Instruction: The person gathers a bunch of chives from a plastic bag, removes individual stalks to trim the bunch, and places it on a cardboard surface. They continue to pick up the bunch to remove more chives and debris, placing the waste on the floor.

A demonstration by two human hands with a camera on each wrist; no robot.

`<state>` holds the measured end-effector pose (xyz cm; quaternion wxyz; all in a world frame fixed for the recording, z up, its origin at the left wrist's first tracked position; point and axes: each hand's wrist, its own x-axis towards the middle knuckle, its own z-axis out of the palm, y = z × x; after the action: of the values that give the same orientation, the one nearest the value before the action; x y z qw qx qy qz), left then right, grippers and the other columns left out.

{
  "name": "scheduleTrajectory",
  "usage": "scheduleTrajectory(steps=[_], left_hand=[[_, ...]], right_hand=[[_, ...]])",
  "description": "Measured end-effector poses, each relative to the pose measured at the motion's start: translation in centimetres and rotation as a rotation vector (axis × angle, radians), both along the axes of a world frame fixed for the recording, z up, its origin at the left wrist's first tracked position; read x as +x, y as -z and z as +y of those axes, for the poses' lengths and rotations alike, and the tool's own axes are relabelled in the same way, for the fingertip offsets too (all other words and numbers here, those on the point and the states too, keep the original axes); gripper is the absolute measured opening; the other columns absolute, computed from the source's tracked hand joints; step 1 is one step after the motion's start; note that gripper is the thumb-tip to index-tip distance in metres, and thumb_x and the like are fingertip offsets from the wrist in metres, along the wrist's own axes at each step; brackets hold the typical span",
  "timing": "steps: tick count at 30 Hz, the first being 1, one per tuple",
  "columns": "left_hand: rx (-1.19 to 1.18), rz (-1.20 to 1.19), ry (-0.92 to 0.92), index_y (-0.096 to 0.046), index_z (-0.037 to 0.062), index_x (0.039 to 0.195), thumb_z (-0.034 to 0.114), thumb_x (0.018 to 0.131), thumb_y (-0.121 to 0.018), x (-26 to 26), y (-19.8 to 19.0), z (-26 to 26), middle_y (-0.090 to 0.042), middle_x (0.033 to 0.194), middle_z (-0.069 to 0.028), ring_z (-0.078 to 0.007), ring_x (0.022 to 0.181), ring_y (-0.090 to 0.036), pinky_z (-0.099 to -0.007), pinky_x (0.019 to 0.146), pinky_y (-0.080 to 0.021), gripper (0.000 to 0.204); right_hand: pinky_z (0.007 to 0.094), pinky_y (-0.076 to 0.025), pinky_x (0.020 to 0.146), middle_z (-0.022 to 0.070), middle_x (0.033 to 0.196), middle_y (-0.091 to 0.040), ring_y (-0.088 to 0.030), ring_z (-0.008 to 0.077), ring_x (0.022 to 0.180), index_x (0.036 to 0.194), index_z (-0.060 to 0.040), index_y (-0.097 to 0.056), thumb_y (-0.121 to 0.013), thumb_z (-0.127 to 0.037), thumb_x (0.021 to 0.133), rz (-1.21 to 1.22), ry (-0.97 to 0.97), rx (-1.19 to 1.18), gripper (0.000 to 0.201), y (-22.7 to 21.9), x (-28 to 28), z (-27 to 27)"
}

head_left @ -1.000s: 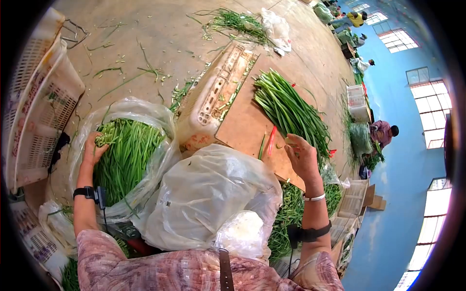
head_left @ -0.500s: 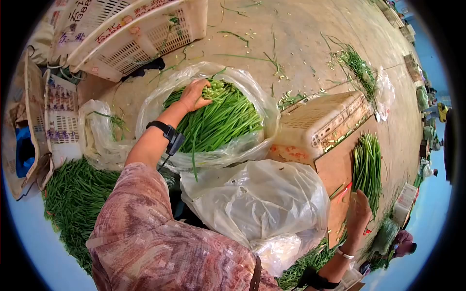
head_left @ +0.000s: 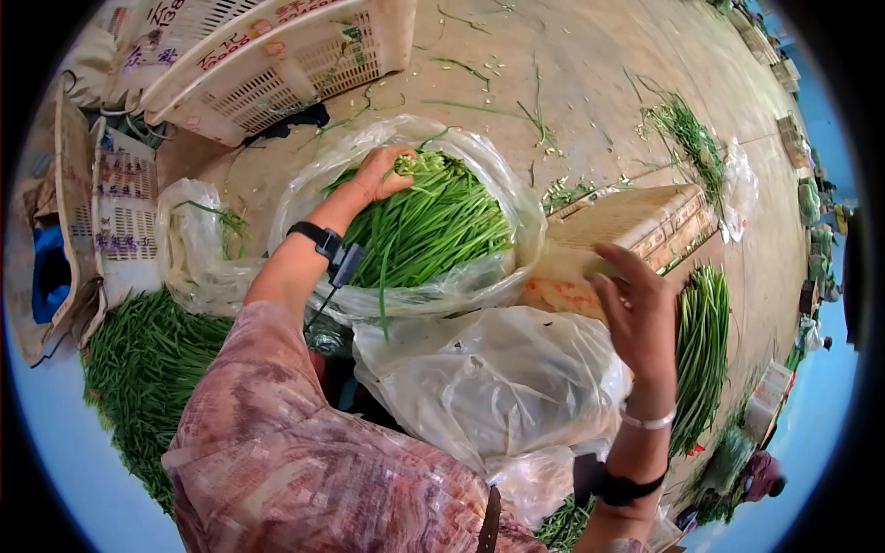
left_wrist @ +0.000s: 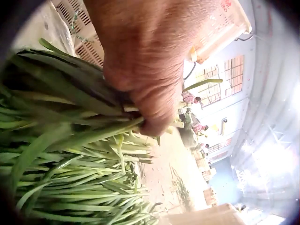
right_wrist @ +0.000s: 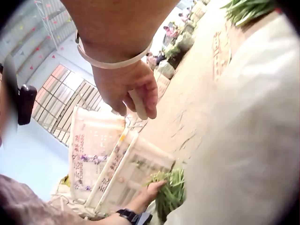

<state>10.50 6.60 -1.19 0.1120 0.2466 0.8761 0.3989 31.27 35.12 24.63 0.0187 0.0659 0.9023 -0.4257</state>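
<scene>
My left hand (head_left: 383, 173) grips a bunch of green garlic chives (head_left: 433, 226) by their pale cut ends. They lie in a clear plastic bag (head_left: 530, 244) with its mouth wide. In the left wrist view the thumb (left_wrist: 157, 124) presses on the stalks, while the other fingers are hidden. My right hand (head_left: 641, 318) is raised with relaxed fingers and holds nothing, between that bag and a second pile of chives (head_left: 702, 359). Below it in the head view, whitish plastic sheeting (head_left: 489, 378) covers the lap area.
A worn crate (head_left: 618, 226) lies past the bag on the right. White slatted crates (head_left: 295, 74) stand at the upper left. A heap of loose chives (head_left: 152, 369) is beside the left sleeve. Scraps (head_left: 682, 138) litter the floor, near a crumpled white bag (head_left: 737, 189).
The head view has swung left. My right hand has lifted away from the board and moved left toward the bag of chives. My left hand stays at the cut ends.
</scene>
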Motion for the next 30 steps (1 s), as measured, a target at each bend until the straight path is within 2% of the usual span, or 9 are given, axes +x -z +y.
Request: scheduleTrajectory(steps=[2,3,5,7,14,18,23,27,30], left_hand=[[0.177,0.088,-0.153,-0.059,0.0075,0.094,0.016,0.06,-0.065,1.4,-1.1,0.0,-0.061,0.08,-0.0144,-0.0278,0.074,-0.059,-0.033,0.069,-0.046,0.036],[0.178,0.128,-0.202,-0.059,0.0039,0.093,0.008,0.063,-0.062,2.3,-1.5,0.4,-0.059,0.074,-0.0044,-0.0115,0.068,-0.054,-0.0269,0.065,-0.045,0.03],[0.28,0.089,-0.259,-0.059,0.0024,0.093,0.006,0.064,-0.062,3.5,-1.9,1.4,-0.06,0.074,-0.0039,-0.0099,0.068,-0.054,-0.0258,0.064,-0.045,0.029],[0.391,0.0,-0.353,-0.058,-0.0007,0.092,0.004,0.066,-0.064,5.5,-4.8,2.9,-0.059,0.074,-0.0025,-0.0068,0.068,-0.052,-0.0235,0.063,-0.045,0.027],[0.344,-0.147,-0.395,-0.058,-0.0001,0.095,0.008,0.065,-0.07,8.0,-4.5,6.6,-0.059,0.081,-0.0037,-0.0108,0.074,-0.055,-0.0251,0.068,-0.045,0.033],[0.68,-0.735,-0.174,-0.042,-0.0018,0.121,0.018,0.072,-0.071,8.4,-5.0,7.0,-0.05,0.112,-0.011,-0.0156,0.101,-0.048,-0.0286,0.085,-0.042,0.06],[0.873,-0.857,-0.136,-0.015,-0.003,0.138,0.052,0.085,-0.048,12.9,-4.8,7.5,-0.035,0.133,-0.0148,-0.0199,0.126,-0.027,-0.0333,0.106,-0.014,0.082],[0.804,-0.792,-0.161,-0.014,-0.0046,0.137,0.044,0.09,-0.045,12.7,-4.8,7.7,-0.044,0.126,-0.0151,-0.0193,0.119,-0.037,-0.0321,0.104,-0.022,0.074],[0.38,-0.621,-0.143,-0.045,-0.0021,0.122,0.025,0.081,-0.062,8.9,-5.6,6.3,-0.053,0.112,-0.0123,-0.0214,0.107,-0.048,-0.034,0.096,-0.035,0.052]], right_hand=[[0.0285,-0.051,0.063,0.0159,0.085,-0.064,-0.064,0.0195,0.074,0.107,0.0045,-0.056,-0.059,-0.009,0.081,-0.04,-0.082,-0.116,0.029,2.5,-2.6,-2.4],[0.0299,-0.051,0.064,0.0174,0.083,-0.064,-0.064,0.0214,0.075,0.107,0.0054,-0.056,-0.059,-0.012,0.081,-0.103,-0.1,-0.161,0.032,3.7,-3.9,-3.7],[0.0312,-0.05,0.07,0.0208,0.085,-0.064,-0.064,0.0244,0.079,0.109,0.0099,-0.053,-0.063,-0.015,0.078,-0.209,-0.119,-0.296,0.041,9.0,-6.3,-6.2],[0.0314,-0.05,0.078,0.0242,0.11,-0.055,-0.06,0.0257,0.093,0.124,0.0103,-0.038,-0.066,-0.01,0.074,-0.137,-0.027,-0.49,0.061,14.6,-7.3,-9.5],[0.0316,-0.034,0.096,0.0151,0.125,-0.044,-0.042,0.0216,0.116,0.128,0.008,-0.032,-0.058,-0.001,0.068,-0.031,0.214,-0.951,0.066,20.7,-6.2,-13.2],[0.0298,-0.038,0.088,0.0088,0.113,-0.049,-0.046,0.018,0.103,0.118,0.0003,-0.042,-0.059,-0.002,0.067,-0.147,0.239,-1.109,0.054,21.5,-5.7,-12.4],[0.028,-0.044,0.077,0.0054,0.1,-0.058,-0.054,0.0148,0.088,0.109,-0.0032,-0.051,-0.073,-0.01,0.07,0.066,0.658,-1.197,0.046,24.3,-5.5,-12.9],[0.0273,-0.045,0.074,0.0033,0.093,-0.061,-0.056,0.0134,0.081,0.099,-0.0022,-0.058,-0.072,-0.007,0.072,0.144,0.796,-1.182,0.031,25.6,-5.6,-12.8],[0.0264,-0.045,0.072,0.0034,0.092,-0.061,-0.056,0.0133,0.08,0.1,-0.0011,-0.058,-0.069,-0.003,0.073,0.146,0.843,-1.159,0.03,25.4,-5.7,-12.6]])
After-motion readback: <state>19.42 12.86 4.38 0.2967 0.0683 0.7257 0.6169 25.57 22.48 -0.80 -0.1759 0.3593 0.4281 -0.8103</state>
